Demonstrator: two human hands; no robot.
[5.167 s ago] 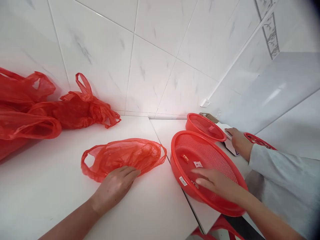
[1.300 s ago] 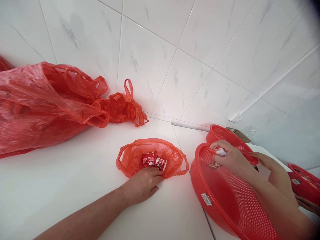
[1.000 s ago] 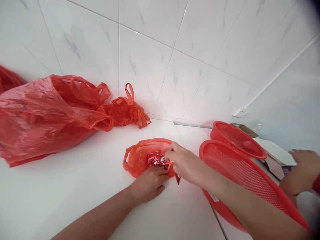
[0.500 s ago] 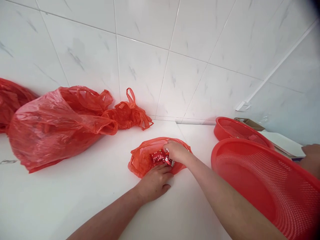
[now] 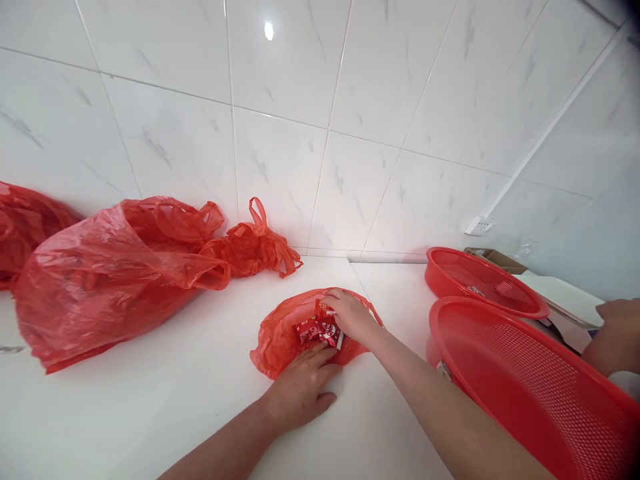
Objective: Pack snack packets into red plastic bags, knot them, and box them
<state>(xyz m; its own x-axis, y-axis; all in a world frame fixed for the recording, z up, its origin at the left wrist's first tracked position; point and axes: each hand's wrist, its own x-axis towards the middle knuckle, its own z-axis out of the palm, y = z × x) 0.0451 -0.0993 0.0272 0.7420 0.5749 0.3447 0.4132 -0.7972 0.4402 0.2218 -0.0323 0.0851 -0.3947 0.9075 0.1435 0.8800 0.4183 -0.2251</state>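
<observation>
A red plastic bag (image 5: 273, 333) lies open on the white table, with several small shiny red packets (image 5: 310, 329) inside. My left hand (image 5: 304, 383) rests on the bag's near edge, its fingers stretched out flat and the tips by the packets. Over the far right side of the opening is my right hand (image 5: 349, 315). Its fingers are closed on one small red packet (image 5: 323, 308), which is partly hidden by them.
Large crumpled red bags (image 5: 100, 280) and a smaller knotted red bag (image 5: 255, 247) stand along the tiled wall at left. To the right are two red mesh baskets (image 5: 500, 360), a cardboard box (image 5: 495, 259) and another person's arm (image 5: 613, 337).
The view has tilted up slightly. My right hand now has a red packet showing at its fingertips inside the bag. My left hand stays on the near edge. The nearer basket has shifted and tilted.
</observation>
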